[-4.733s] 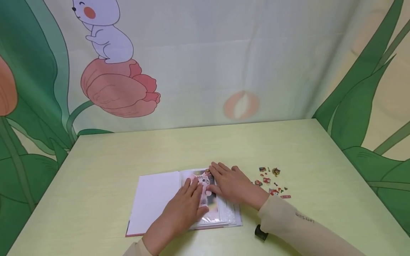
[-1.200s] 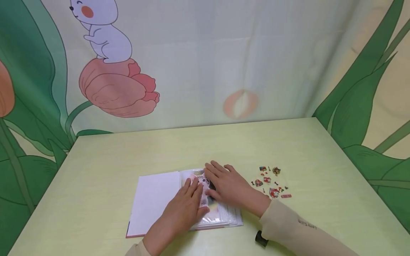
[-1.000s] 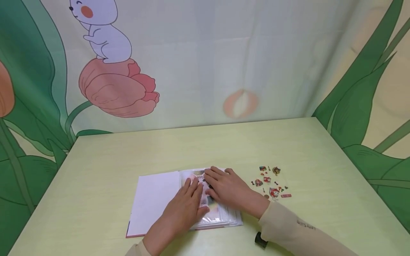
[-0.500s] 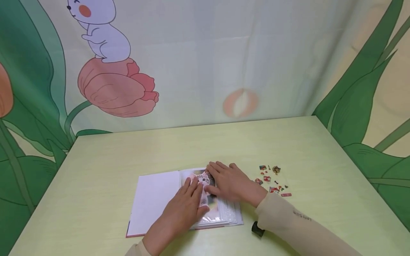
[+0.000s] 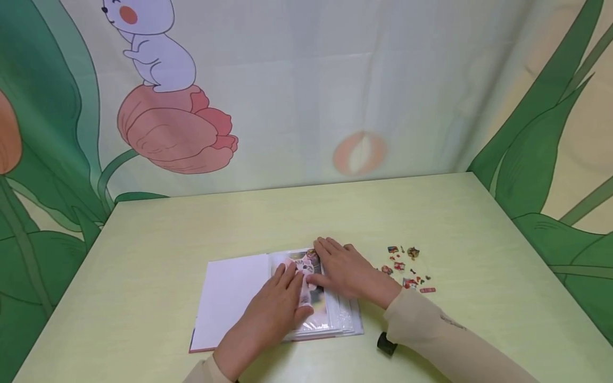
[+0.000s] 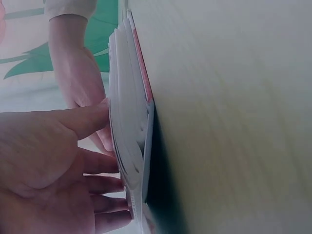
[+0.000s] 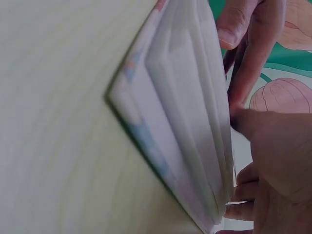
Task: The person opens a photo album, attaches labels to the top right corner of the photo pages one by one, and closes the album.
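A photo album (image 5: 232, 298) lies open, its white inside cover on the left. On its right page a picture of a pinkish-white cat (image 5: 305, 298) shows inside a clear plastic sleeve. My left hand (image 5: 270, 311) rests on this page with fingers extended, covering part of the cat. My right hand (image 5: 347, 271) lies across the page's upper right, fingers extended, thumb near the cat. Beside its fingertips a small round sticker (image 5: 311, 255) shows at the picture's top corner. In the right wrist view the stacked pages (image 7: 190, 107) appear edge-on, with the hands against the top page.
Several small colourful stickers (image 5: 399, 266) lie right of the album, partly hidden by the right wrist. A black object (image 5: 387, 344) sits at the right sleeve's underside. The pale green table (image 5: 158, 239) meets a printed curtain (image 5: 297, 106) at the back.
My right hand has slid back and forth over the page's upper right. Since one second ago it has shifted up and right, uncovering the cat's face and round sticker. My left hand stays put.
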`<state>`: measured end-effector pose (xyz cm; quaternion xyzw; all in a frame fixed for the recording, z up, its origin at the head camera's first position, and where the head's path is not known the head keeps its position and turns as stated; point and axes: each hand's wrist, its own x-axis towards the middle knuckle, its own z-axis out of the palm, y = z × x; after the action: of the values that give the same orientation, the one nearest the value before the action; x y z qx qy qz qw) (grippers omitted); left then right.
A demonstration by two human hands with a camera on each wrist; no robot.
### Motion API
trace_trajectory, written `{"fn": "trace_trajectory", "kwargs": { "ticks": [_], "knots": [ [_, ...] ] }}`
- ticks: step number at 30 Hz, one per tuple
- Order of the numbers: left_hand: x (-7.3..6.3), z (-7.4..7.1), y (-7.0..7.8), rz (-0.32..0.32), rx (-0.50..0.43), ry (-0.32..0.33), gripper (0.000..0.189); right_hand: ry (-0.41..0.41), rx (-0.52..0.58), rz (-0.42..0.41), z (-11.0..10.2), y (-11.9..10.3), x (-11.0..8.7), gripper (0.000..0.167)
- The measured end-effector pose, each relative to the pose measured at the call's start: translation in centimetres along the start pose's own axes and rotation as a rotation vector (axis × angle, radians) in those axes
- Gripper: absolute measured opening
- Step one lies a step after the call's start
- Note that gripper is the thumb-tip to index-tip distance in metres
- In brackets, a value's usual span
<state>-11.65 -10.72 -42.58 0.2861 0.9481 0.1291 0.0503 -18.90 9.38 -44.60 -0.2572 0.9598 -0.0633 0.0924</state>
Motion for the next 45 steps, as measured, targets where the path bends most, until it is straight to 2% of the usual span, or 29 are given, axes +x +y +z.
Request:
{"fn": "trace_trajectory", "kwargs": {
  "ticks": [9,17,22,30,40,45],
  "knots": [
    [0.2,0.5,0.1,-0.009,0.0,0.048,0.064,0.13,0.133,-0.051,-0.4,1.9,-1.5,0.063],
    [0.3,0.9,1.0,0.023,0.036,0.13,0.056,0.144,0.162,-0.07,-0.3,2.5,-2.0,0.063],
    [0.2,1.1,2.2,0.02,0.09,0.078,0.07,0.152,0.149,-0.081,-0.3,2.5,-2.2,0.061],
    [0.2,1.3,3.3,-0.02,0.108,-0.014,0.093,0.146,0.155,-0.117,-0.2,2.4,-2.5,0.058],
    [0.3,1.3,3.5,-0.017,0.177,-0.039,0.093,0.111,0.148,-0.105,0.4,2.2,-2.5,0.058],
    [0.3,1.2,3.4,-0.02,0.178,-0.041,0.092,0.104,0.132,-0.098,0.4,2.1,-2.4,0.058]
  ]
}}
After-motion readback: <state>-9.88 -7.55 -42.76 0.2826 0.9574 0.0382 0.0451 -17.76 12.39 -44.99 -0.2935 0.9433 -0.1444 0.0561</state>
